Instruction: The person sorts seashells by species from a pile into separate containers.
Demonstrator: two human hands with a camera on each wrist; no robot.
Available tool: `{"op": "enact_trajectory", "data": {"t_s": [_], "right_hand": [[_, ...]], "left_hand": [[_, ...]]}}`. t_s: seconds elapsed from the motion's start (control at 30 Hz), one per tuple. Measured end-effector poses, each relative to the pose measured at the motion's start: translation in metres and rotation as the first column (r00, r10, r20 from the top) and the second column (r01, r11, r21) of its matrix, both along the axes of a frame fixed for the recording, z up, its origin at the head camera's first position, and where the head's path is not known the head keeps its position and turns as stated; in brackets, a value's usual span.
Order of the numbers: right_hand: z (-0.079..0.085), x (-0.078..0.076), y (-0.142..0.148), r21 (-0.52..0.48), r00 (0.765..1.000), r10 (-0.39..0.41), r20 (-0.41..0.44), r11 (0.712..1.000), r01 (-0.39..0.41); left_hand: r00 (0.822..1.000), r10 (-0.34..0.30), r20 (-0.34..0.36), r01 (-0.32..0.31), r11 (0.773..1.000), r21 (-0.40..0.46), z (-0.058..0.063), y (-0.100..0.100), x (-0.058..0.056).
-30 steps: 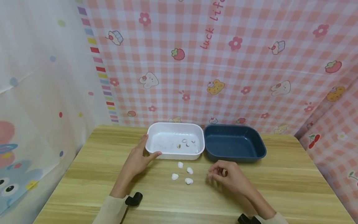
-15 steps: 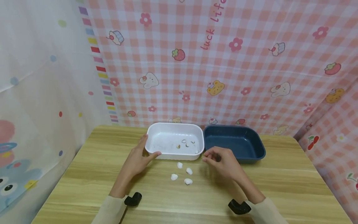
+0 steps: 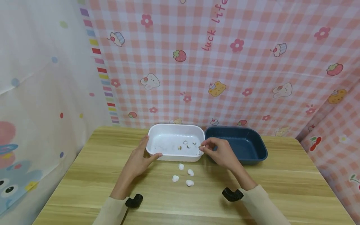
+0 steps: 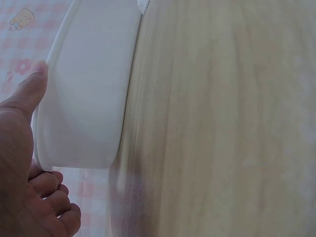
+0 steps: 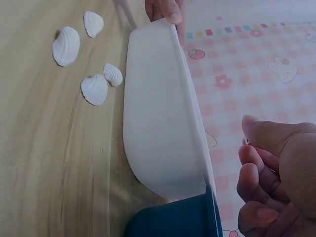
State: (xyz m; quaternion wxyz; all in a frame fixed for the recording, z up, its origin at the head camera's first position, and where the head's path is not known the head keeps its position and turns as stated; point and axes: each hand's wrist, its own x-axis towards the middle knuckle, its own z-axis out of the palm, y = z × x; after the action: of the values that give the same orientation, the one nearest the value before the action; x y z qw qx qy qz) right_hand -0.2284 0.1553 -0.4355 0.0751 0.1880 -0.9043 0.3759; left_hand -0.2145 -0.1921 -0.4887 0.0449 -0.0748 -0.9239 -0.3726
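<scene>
My left hand [image 3: 137, 161] grips the left end of a white plastic tub [image 3: 164, 143], thumb on the front rim. In the left wrist view the curled fingers [image 4: 57, 200] lie at its end wall. My right hand [image 3: 220, 153] is over the tub's right rim, thumb and forefinger pinching a tiny pale thing [image 5: 245, 141] that looks like a small shell, mostly hidden by the fingertips. Several small shells [image 3: 179, 147] lie on the tub's floor, mostly toward the right. In front of it, several white ribbed shells [image 5: 66, 46] rest on the wooden table.
A dark blue tub [image 3: 239, 145] stands against the white one's right side, partly behind my right hand. The wooden table [image 3: 98, 175] ends at a pink checked cloth [image 3: 197, 72] at the back. A white curtain [image 3: 56, 93] hangs on the left.
My right hand has risen from the table in front of the blue tub and moved back and left to the white tub's right rim, still pinching. The left hand keeps its place.
</scene>
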Motion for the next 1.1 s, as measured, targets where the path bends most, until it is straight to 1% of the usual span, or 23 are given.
{"op": "enact_trajectory", "data": {"t_s": [0.17,0.43,0.7,0.93,1.1], "right_hand": [[0.000,-0.009,-0.004,-0.007,1.000,0.005,0.013,1.000,-0.005],[-0.003,-0.022,-0.009,-0.016,0.999,-0.008,0.036,1.000,0.009],[-0.009,-0.032,-0.014,-0.011,0.998,0.004,0.056,1.000,-0.003],[-0.009,-0.032,-0.014,-0.005,0.999,-0.009,0.054,1.000,0.010],[-0.003,-0.025,-0.012,-0.016,0.999,0.003,0.037,1.000,-0.003]], "left_hand": [[1.000,-0.001,0.003,0.001,1.000,-0.004,0.000,-0.001,0.000],[1.000,0.002,0.006,-0.002,1.000,-0.009,0.000,0.000,-0.001],[1.000,0.004,0.011,-0.004,1.000,-0.010,0.000,0.000,-0.001],[1.000,0.004,0.018,-0.004,1.000,-0.012,0.000,0.000,-0.001],[1.000,0.007,0.024,-0.007,1.000,-0.004,0.001,0.001,0.000]]}}
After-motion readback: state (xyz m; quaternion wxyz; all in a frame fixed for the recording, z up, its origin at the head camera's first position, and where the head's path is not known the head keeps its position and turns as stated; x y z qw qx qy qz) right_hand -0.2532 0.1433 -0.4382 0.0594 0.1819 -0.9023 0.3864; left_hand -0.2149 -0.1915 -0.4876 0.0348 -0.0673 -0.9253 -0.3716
